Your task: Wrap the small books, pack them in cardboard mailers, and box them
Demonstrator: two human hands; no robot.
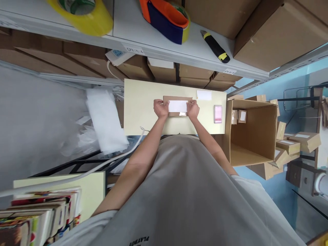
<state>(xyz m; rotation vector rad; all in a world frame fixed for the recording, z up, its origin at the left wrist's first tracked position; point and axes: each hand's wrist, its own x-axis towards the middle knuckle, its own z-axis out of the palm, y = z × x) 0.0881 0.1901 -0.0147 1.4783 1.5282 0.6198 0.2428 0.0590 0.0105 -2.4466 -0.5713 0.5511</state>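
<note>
A small brown cardboard box (177, 98) lies on the pale yellow tabletop (143, 102) in front of me. Across its upper face is a white paper label (177, 106), seemingly flat against the cardboard. My left hand (161, 109) is closed at the label's left end, with the thumb on its edge and the curled fingers by the box's corner. At the right end my right hand (193, 109) pinches in the same way. Shiny tape shows on the box's near side. To the right lie another white slip (204, 95) and a pink-and-white small pack (218, 114).
Overhead, a shelf holds a yellow tape roll (101, 20), an orange-and-blue tape dispenser (166, 24) and a utility knife (215, 46). A large open carton (252, 133) with small boxes stands right. White foam sheets (105, 119), a cable (102, 164) and books (46, 215) are left.
</note>
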